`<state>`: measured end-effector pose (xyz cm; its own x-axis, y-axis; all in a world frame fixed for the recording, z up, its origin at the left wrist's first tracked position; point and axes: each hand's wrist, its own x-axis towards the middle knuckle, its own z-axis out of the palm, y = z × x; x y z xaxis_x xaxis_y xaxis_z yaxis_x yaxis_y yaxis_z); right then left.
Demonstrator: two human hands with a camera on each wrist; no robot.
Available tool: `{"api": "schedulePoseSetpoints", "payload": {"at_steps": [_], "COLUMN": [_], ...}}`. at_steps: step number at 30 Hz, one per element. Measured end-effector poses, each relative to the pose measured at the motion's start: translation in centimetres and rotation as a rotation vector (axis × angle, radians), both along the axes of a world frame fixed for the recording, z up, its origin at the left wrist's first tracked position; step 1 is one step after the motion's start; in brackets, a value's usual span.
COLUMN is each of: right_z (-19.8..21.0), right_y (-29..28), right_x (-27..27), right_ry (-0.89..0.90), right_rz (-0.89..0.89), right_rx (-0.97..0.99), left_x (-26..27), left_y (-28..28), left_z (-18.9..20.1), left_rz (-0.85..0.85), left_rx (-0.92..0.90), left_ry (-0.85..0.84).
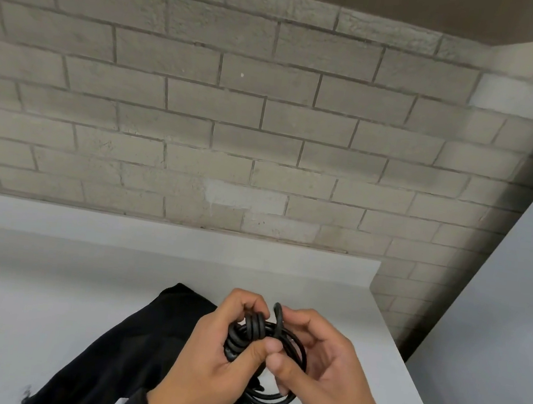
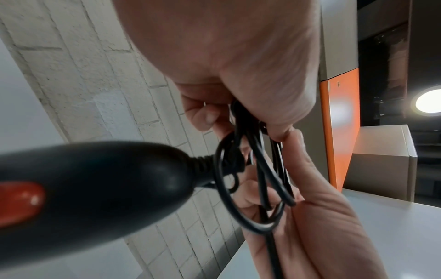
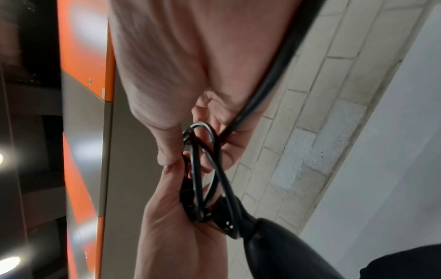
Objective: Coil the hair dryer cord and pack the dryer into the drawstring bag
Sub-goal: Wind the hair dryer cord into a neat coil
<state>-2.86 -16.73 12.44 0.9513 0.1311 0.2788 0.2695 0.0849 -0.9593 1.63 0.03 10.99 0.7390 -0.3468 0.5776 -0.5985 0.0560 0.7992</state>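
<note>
Both hands curl round the coiled cord [image 1: 262, 349] above the desk [image 1: 51, 294], left hand [image 1: 209, 360] clamping the loops, right hand [image 1: 324, 362] pinching the end to wrap it, beside the black drawstring bag [image 1: 131, 345].

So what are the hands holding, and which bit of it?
Both hold the black cord: the left hand grips its bunched loops, the right hand pinches one loop near the top.
</note>
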Motion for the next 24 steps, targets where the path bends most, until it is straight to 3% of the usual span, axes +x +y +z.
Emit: {"api": "schedulePoseSetpoints", "payload": {"at_steps": [7, 15, 24], "right_z": [0.7, 1.0, -1.5], "right_y": [0.1, -0.5, 1.0], "right_x": [-0.2, -0.3, -0.5], "right_ry": [-0.058, -0.063, -0.249], "right_rz": [-0.099, -0.218, -0.558], "right_rx": [-0.241, -0.303, -0.317], "left_x": [0.3, -0.6, -1.0], "left_y": [0.4, 0.3, -0.5], "left_z": [0.1, 0.6, 1.5], "left_rz": [-0.014, 0.036, 0.047], "left_rx": [0.009, 0.064, 0.107], "left_ry": [-0.003, 0.078, 0.257]}}
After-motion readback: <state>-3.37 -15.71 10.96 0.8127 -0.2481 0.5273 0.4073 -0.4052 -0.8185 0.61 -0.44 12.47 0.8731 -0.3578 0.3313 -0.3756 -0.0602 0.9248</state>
